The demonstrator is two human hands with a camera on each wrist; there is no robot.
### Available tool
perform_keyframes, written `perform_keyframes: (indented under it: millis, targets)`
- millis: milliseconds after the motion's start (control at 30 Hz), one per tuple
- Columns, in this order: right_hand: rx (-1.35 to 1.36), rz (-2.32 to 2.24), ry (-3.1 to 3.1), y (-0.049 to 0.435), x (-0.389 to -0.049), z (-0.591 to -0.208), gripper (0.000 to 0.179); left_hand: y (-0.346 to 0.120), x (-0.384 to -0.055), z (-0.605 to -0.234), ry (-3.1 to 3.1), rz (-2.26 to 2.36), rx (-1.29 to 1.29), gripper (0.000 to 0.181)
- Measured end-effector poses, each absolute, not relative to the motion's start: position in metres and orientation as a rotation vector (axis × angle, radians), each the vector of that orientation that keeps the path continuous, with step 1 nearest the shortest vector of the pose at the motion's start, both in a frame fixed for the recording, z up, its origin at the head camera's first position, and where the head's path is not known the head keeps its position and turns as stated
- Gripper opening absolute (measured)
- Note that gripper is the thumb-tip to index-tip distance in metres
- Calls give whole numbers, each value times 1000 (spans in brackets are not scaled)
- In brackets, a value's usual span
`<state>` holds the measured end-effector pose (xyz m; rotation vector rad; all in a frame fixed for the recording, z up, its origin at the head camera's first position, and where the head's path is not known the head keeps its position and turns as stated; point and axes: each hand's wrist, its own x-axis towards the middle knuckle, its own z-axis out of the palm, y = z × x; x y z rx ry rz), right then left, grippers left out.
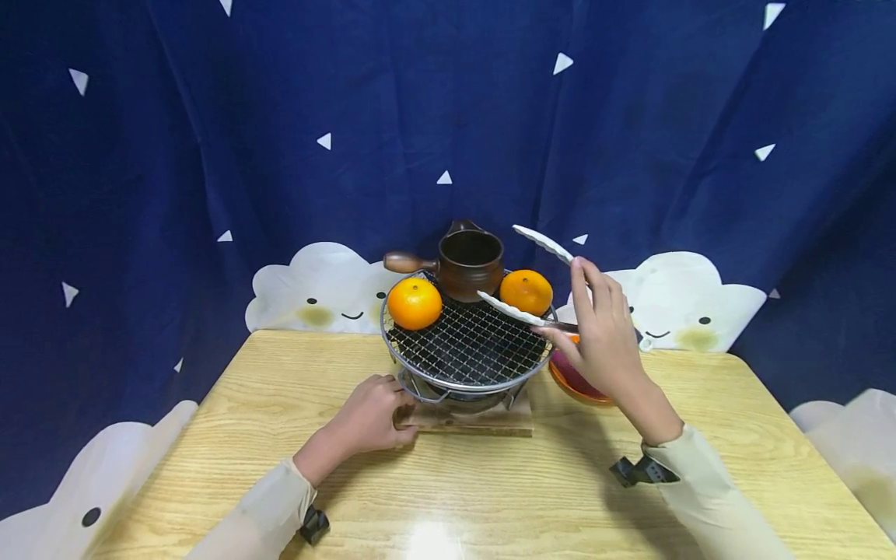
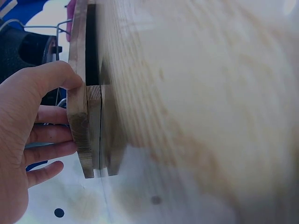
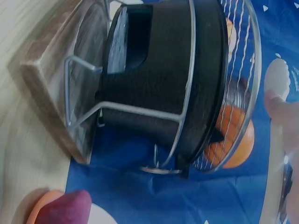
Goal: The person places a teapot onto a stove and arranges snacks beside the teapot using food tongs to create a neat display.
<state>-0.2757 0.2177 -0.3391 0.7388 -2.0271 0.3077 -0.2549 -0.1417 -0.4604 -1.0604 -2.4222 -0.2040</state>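
My left hand [image 1: 371, 416] grips the left front corner of a wooden board [image 1: 476, 421], its thumb on the edge in the left wrist view. On the board stands a black stove [image 3: 159, 70] topped by a round wire grill [image 1: 476, 350]. Raised at the grill's right, my right hand [image 1: 609, 342] holds tongs [image 1: 514, 309] with pale scalloped tips, their arms spread wide. The lower tip overlaps the grill in front of the right mandarin [image 1: 526, 291]; the upper tip points up behind it. Another mandarin [image 1: 414, 303] sits at the grill's left. Between them is a brown side-handled pot [image 1: 470, 276].
An orange bowl [image 1: 584, 398] stands on the table right of the stove, partly behind my right hand, with a purple-red item [image 3: 65, 209] in it. A dark blue curtain [image 1: 448, 117] hangs behind the wooden table [image 1: 280, 373].
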Motion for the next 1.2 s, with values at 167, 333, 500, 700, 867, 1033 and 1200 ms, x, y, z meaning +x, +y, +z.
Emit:
perform_keyframes:
  millis: [167,333,500,700,867,1033,1200]
  targets:
    - [701,420,-2008,232,-279,-341,93,-141,-255,-461,-2416,-206,-1060,25]
    - [640,507,-2049,249,-280,-341,98,-142,-254,-461,-2414,-214,-1054,25]
    - [590,534,-2097,266,-280,-344,102,-142,-254,-461,-2425,-210,-1052,25]
    - [541,524,-2136,284,-282,-347,107,-141,-254,-459,-2445,-199,-1051,26]
    - [499,538,-2172,296,-284,-349,109,-141,-254,-458,-2458,-184,-1053,28]
    - [499,529,-2194,306,-286,-353,111,-141,-254,-456,-2458,-176,-1060,29]
    - [494,496,-2252,317,-288,-358,107,-141,-255,-454,-2455,-169,-1070,28]
